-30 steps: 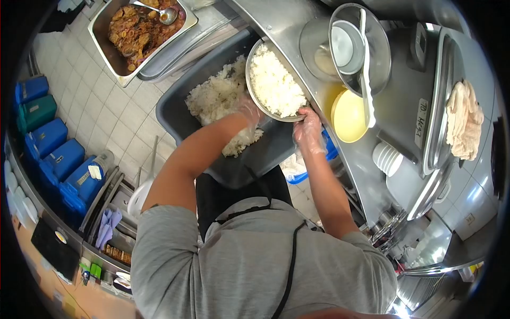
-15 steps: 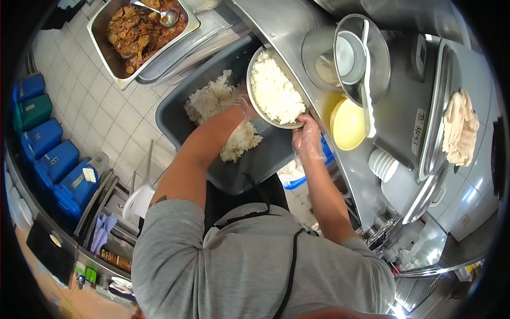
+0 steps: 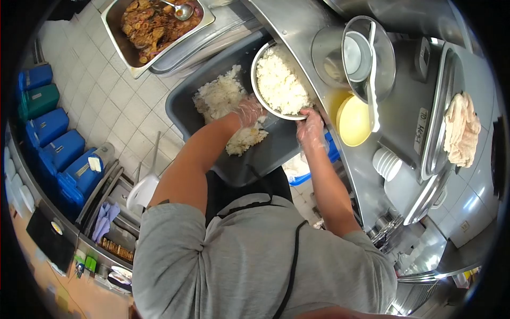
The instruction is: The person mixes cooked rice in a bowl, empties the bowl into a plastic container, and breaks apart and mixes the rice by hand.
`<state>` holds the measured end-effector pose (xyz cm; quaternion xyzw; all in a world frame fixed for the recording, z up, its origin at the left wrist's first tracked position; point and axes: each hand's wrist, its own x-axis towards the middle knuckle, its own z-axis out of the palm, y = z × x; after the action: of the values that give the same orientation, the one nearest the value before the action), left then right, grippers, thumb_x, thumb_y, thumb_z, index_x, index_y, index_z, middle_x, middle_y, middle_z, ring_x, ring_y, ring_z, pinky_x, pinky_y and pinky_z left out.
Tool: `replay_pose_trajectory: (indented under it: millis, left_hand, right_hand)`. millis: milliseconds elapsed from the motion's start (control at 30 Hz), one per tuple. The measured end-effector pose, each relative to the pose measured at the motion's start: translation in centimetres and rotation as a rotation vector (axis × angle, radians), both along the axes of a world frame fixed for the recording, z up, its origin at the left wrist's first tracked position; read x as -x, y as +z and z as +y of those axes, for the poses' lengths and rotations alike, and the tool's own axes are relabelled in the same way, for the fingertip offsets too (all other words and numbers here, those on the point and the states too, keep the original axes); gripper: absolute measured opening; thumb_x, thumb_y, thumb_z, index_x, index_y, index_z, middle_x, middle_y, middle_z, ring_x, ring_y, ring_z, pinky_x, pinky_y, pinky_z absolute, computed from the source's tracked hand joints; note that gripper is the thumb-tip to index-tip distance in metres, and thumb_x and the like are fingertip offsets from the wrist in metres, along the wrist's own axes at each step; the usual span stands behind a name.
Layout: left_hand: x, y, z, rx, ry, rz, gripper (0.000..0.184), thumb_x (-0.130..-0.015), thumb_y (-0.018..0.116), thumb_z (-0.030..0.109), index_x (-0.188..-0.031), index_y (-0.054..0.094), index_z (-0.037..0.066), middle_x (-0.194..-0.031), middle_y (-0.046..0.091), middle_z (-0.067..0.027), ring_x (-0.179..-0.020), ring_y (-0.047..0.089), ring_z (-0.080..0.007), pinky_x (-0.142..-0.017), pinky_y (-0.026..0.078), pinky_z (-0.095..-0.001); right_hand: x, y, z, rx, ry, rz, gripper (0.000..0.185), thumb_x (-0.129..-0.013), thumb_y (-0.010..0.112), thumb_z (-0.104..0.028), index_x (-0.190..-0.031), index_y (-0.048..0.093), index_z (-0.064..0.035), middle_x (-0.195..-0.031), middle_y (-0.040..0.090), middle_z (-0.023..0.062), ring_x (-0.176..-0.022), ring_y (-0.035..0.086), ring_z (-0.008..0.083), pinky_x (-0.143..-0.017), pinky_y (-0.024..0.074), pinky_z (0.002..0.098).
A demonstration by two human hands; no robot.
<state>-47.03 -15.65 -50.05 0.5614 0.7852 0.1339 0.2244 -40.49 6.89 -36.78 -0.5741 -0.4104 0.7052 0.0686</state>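
A round metal bowl [image 3: 255, 90] heaped with white cooked rice [image 3: 281, 82] is held at the right side of a grey tub [image 3: 183, 101], against the steel counter's edge. My right hand [image 3: 311, 129], in a clear plastic glove, grips the bowl's near rim. My left hand [image 3: 247, 111], gloved too, is inside the tub just left of the bowl. Its fingers look loosely apart and point toward the bowl's side; the fingertips are partly hidden. Loose rice [image 3: 220, 95] lies in the tub beyond this hand, with a smaller clump [image 3: 246, 141] on the near side.
A metal pan of saucy food [image 3: 146, 29] with a spoon [image 3: 184, 11] stands at upper left. On the counter [image 3: 332, 109] are yellow bowls [image 3: 354, 121], a clear container [image 3: 385, 64] with a white-handled utensil, white cups [image 3: 387, 164] and a cloth [image 3: 461, 130]. Blue bins [image 3: 48, 127] line the left.
The view has shifted slightly. My left hand has drawn back a little from the bowl's edge and shows more. My right hand keeps its grip on the rim.
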Motion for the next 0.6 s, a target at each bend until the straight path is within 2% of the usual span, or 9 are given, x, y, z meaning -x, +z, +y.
replay_pose_trajectory:
  millis: [67, 167, 267, 333, 367, 400, 467, 533, 600]
  left_hand:
    - [-1.9, 0.3, 0.6, 0.332, 0.058, -0.028, 0.055, -0.09, 0.061, 0.031, -0.146, 0.056, 0.033, -0.159, 0.045, -0.0017, -0.146, 0.041, -0.0319, -0.106, 0.044, -0.0579]
    - [-0.9, 8.6, -0.6, 0.466, 0.049, -0.132, 0.057, -0.083, 0.073, 0.029, -0.14, 0.064, 0.03, -0.148, 0.053, -0.0102, -0.142, 0.043, -0.0409, -0.104, 0.045, -0.0604]
    - [-2.0, 11.5, -0.1, 0.71, 0.119, -0.208, 0.062, -0.082, 0.074, 0.03, -0.143, 0.061, 0.025, -0.149, 0.052, -0.0113, -0.136, 0.05, -0.04, -0.102, 0.047, -0.0595]
    - [-2.7, 13.9, -1.6, 0.7, 0.241, -0.268, 0.063, -0.082, 0.074, 0.029, -0.143, 0.061, 0.021, -0.145, 0.056, -0.0116, -0.132, 0.054, -0.0381, -0.101, 0.049, -0.0559]
    - [-3.1, 14.7, -2.5, 0.679, 0.367, -0.323, 0.064, -0.081, 0.075, 0.027, -0.143, 0.06, 0.018, -0.141, 0.06, -0.012, -0.129, 0.058, -0.0362, -0.1, 0.051, -0.0524]
    - [-3.9, 13.8, -3.7, 0.688, 0.368, -0.328, 0.064, -0.081, 0.075, 0.027, -0.143, 0.06, 0.018, -0.141, 0.06, -0.012, -0.129, 0.058, -0.0362, -0.1, 0.051, -0.0524]
    - [-5.5, 10.4, -6.2, 0.521, 0.277, -0.13, 0.055, -0.093, 0.057, 0.017, -0.146, 0.051, 0.004, -0.124, 0.069, -0.018, -0.122, 0.061, -0.0348, -0.096, 0.053, -0.0495]
    - [-6.3, 9.4, -7.6, 0.448, 0.407, -0.164, 0.053, -0.093, 0.056, 0.014, -0.145, 0.051, 0.004, -0.117, 0.071, -0.0185, -0.118, 0.064, -0.0362, -0.095, 0.054, -0.0486]
    - [-6.4, 9.2, -8.2, 0.372, 0.53, -0.198, 0.051, -0.094, 0.055, 0.011, -0.144, 0.051, 0.004, -0.109, 0.074, -0.019, -0.114, 0.066, -0.0376, -0.093, 0.056, -0.0477]
  right_hand:
    - [-1.1, -1.4, 0.4, -0.018, 0.055, 0.072, 0.015, -0.081, 0.064, 0.003, -0.096, 0.065, 0.0025, -0.112, 0.066, 0.0164, -0.096, 0.067, 0.0302, -0.081, 0.0565, 0.0437]
    - [0.1, -2.3, 0.2, -0.055, 0.128, 0.016, 0.008, -0.084, 0.064, -0.004, -0.091, 0.067, -0.0013, -0.108, 0.064, 0.0149, -0.092, 0.065, 0.0288, -0.077, 0.0564, 0.0429]
    - [1.8, -2.4, -0.8, 0.002, 0.114, -0.123, 0.008, -0.085, 0.062, -0.004, -0.092, 0.066, -0.0035, -0.106, 0.063, 0.0139, -0.092, 0.064, 0.0279, -0.077, 0.0578, 0.0437]
    - [1.2, -5.3, -0.7, 0.017, 0.078, -0.16, 0.011, -0.086, 0.06, -0.005, -0.097, 0.064, -0.0049, -0.104, 0.062, 0.0134, -0.091, 0.064, 0.0285, -0.079, 0.0592, 0.0453]
    - [-0.8, -10.1, 0.4, -0.225, 0.384, -0.116, 0.014, -0.087, 0.058, -0.005, -0.1, 0.063, -0.0053, -0.104, 0.062, 0.0135, -0.091, 0.063, 0.0288, -0.08, 0.0597, 0.0459]
    - [-1.3, -10.3, -0.1, -0.367, 0.536, -0.097, 0.015, -0.088, 0.056, -0.005, -0.102, 0.063, -0.0052, -0.104, 0.062, 0.0136, -0.091, 0.063, 0.0292, -0.08, 0.0597, 0.0466]
    - [-2.1, -10.5, -1.2, -0.7, 0.792, -0.069, 0.018, -0.089, 0.053, -0.005, -0.105, 0.063, -0.0051, -0.103, 0.063, 0.0139, -0.092, 0.064, 0.03, -0.082, 0.0598, 0.0481]
    - [0.9, -8.1, -2.3, 0.053, 0.003, -0.166, 0.019, -0.087, 0.058, -0.002, -0.104, 0.065, -0.0071, -0.113, 0.064, 0.0146, -0.11, 0.061, 0.0297, -0.093, 0.0554, 0.0526]
    - [0.6, -8.2, -2.6, 0.092, 0.014, -0.125, 0.024, -0.087, 0.057, -0.001, -0.11, 0.062, -0.0063, -0.119, 0.062, 0.0155, -0.112, 0.061, 0.032, -0.095, 0.055, 0.0552]
